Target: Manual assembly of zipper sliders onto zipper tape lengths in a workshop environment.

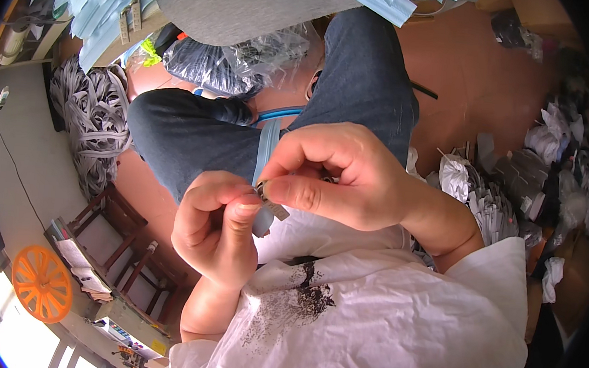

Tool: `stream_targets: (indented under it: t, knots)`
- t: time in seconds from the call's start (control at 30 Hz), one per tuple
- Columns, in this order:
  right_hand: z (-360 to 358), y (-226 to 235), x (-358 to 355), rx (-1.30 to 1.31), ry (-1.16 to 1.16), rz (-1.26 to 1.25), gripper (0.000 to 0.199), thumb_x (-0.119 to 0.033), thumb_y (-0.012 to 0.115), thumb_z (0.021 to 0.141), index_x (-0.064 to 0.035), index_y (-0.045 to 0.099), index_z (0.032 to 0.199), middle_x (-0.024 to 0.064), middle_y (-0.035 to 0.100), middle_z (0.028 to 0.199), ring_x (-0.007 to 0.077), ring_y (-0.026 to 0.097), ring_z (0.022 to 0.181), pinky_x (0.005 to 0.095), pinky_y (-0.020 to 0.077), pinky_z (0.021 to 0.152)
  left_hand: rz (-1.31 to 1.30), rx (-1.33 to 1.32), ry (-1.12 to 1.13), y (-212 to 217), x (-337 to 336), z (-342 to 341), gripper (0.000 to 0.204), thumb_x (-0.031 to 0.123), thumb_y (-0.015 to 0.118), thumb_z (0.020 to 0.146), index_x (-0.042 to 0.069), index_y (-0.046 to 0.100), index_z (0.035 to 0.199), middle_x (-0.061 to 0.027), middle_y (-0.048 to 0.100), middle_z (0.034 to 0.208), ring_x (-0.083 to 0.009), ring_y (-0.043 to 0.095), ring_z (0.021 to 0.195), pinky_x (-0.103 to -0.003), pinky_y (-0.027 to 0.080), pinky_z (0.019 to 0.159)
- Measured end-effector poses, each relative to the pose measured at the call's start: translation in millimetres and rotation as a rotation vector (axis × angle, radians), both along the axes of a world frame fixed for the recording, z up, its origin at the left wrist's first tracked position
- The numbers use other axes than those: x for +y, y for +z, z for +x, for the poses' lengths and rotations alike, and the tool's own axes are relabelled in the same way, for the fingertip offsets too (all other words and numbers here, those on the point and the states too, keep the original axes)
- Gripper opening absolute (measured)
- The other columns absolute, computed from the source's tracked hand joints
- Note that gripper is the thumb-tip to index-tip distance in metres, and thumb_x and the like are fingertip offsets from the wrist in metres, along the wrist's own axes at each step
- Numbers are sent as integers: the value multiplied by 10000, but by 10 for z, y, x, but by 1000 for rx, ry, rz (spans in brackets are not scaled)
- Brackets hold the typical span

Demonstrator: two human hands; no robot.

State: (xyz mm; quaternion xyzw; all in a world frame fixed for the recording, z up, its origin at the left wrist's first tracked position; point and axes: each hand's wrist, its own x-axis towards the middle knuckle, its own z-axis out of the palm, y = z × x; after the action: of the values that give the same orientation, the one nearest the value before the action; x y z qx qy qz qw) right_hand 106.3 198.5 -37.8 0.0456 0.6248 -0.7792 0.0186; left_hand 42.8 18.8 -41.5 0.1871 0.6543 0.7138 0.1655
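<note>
My left hand (216,226) and my right hand (341,178) meet above my lap, thumbs and fingertips pinched close together. Between them is a small metal zipper slider, its flat pull tab (277,211) sticking out below the fingertips. A light blue zipper tape (267,146) hangs over my thigh and runs up behind the fingers. My left fingertips press at the tape and slider from the left; my right thumb and index finger grip the slider from the right. The fingers hide most of the slider, so how far the tape sits in it cannot be seen.
Light blue zippers with metal pulls (135,14) lie on a grey-topped table (254,10) ahead. Beneath it are plastic bags (210,62). Grey tape bundles (91,122) heap at the left, more bundles and plastic wrap (477,198) at the right. An orange wheel (42,284) stands lower left.
</note>
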Motion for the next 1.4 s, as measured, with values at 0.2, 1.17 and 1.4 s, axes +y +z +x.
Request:
stream_targets:
  t: [0.2, 1.17, 1.4]
  knots:
    - [5, -64, -74, 2, -51, -15, 103, -74, 688, 913, 7, 645, 961, -9, 626, 774, 26, 500, 625, 203, 391, 536, 4, -94, -5, -1, 21, -3, 98, 49, 637, 933, -16, 572, 965, -91, 618, 888, -106, 534, 766, -210, 425, 696]
    - [-32, -196, -67, -5, -215, -410, 111, -179, 515, 1013, -74, 547, 1024, 134, 656, 1021, -11, 398, 464, 146, 322, 414, 87, -406, -58, 84, 4, -8, 339, -91, 671, 866, -56, 536, 1175, -108, 638, 1055, -114, 618, 890, -209, 492, 780]
    - [-47, -166, 135, -81, -109, -603, 75, -121, 537, 962, -79, 557, 1021, 127, 643, 925, -4, 378, 459, 145, 282, 392, 165, -478, -101, 80, -33, -65, 311, -85, 670, 871, -48, 544, 1152, -76, 620, 1011, -95, 594, 838, -200, 474, 745]
